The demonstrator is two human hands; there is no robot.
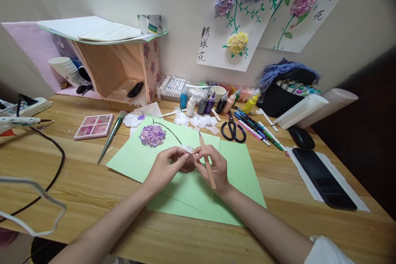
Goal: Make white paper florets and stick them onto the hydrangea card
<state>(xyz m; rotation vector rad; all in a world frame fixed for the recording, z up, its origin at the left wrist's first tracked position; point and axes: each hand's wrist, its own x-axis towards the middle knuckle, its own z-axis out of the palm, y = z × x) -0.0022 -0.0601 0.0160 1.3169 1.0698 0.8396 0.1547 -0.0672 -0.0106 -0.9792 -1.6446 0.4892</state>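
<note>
Over the green paper point(238, 169), my two hands meet at the fingertips. My left hand point(168, 165) is closed, pinching a small piece of white paper point(186, 147). Closed as well, my right hand point(218, 169) has a flat wooden craft stick point(207, 161) lodged between its fingers, its dark purple tip pointing up. The right thumb and forefinger touch the edge of the white piece; the exact pinch is partly hidden. A round purple and white ruffled paper flower point(152, 135) lies on the green sheet left of my hands, with a curved black stem line point(169, 128) beside it.
Behind the green paper lie white paper scraps point(198, 121), paint bottles point(191, 106), black scissors point(233, 130) and several pens point(255, 128). A brush point(113, 136) and a pink palette point(94, 126) sit left; a phone point(323, 177) and mouse point(301, 137) sit right.
</note>
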